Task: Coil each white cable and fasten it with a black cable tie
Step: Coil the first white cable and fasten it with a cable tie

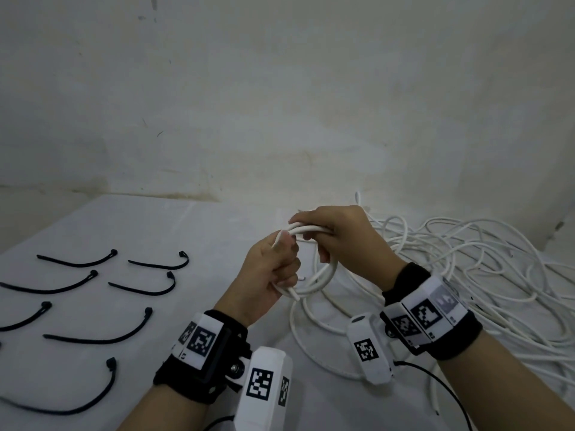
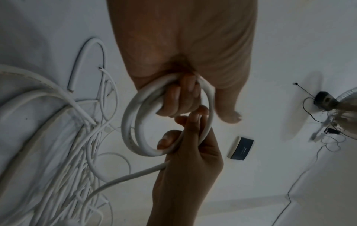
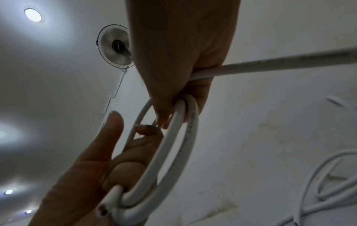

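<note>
Left grip: your left hand [image 1: 270, 276] is curled round the near side of the coil [image 1: 314, 259], with the cut end of the cable poking out just below your fingers.
Right grip: your right hand [image 1: 339, 241] is closed over the top of the same coil, fingers wrapped round the bundled turns, held above the table [image 1: 217, 231].
Coil so far: only a few turns are wound; the left wrist view shows about two loops stacked together, so this cable looks early in its winding.
Free length: the rest of this cable [image 2: 123, 178] runs out of your right hand and down toward the heap, still to be taken up.
Ties: black cable ties [image 1: 77, 306] lie spread on the table to your left, well apart from both hands; none is on the coil yet.
Heap: the loose white cables [image 1: 466, 269] lie tangled on the table at your right, beyond your right wrist, uncoiled.
Done: no finished, tied coil shows in any view.
Left: finish winding this one, tie it, then work through the heap.
</note>
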Action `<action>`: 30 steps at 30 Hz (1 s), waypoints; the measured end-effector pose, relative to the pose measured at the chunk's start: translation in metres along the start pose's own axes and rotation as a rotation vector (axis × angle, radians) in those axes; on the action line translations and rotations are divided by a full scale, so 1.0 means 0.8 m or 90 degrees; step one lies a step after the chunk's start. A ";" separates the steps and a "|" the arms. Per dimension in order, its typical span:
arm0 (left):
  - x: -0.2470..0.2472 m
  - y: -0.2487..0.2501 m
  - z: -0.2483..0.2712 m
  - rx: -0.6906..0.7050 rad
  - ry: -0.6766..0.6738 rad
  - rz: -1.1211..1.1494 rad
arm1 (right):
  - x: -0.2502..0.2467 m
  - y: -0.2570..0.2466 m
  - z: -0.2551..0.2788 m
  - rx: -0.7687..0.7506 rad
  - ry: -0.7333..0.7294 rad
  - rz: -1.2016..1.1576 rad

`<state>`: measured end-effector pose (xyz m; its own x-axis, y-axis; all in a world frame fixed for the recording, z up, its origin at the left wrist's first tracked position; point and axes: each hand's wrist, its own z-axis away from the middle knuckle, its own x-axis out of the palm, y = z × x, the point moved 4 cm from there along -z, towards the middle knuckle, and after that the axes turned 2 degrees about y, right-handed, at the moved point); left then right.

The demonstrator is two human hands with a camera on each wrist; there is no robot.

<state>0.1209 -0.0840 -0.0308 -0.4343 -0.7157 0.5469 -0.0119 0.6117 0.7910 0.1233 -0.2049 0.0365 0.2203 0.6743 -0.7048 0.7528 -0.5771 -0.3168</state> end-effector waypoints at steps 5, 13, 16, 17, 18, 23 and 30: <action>0.003 0.004 0.005 0.018 0.064 -0.123 | 0.001 0.001 0.004 0.034 -0.003 -0.076; 0.004 0.000 0.002 -0.078 0.023 0.022 | -0.001 -0.002 0.009 0.085 0.085 -0.154; 0.001 -0.002 0.001 -0.090 0.034 0.045 | 0.004 0.001 0.009 0.122 0.080 -0.180; 0.001 -0.002 0.001 -0.087 0.042 0.047 | 0.005 0.002 0.008 0.129 0.074 -0.186; 0.000 -0.003 0.001 -0.084 0.052 0.055 | 0.005 0.005 0.008 0.133 0.063 -0.186; -0.009 0.005 -0.002 -0.055 0.095 0.181 | -0.011 0.040 0.020 0.158 -0.008 -0.152; -0.016 0.016 -0.002 -0.022 0.108 0.238 | -0.040 0.082 0.052 0.202 -0.091 -0.034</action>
<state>0.1280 -0.0677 -0.0273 -0.2475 -0.4936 0.8337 0.1506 0.8304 0.5364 0.1397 -0.2833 0.0120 0.0796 0.6491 -0.7566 0.5256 -0.6722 -0.5214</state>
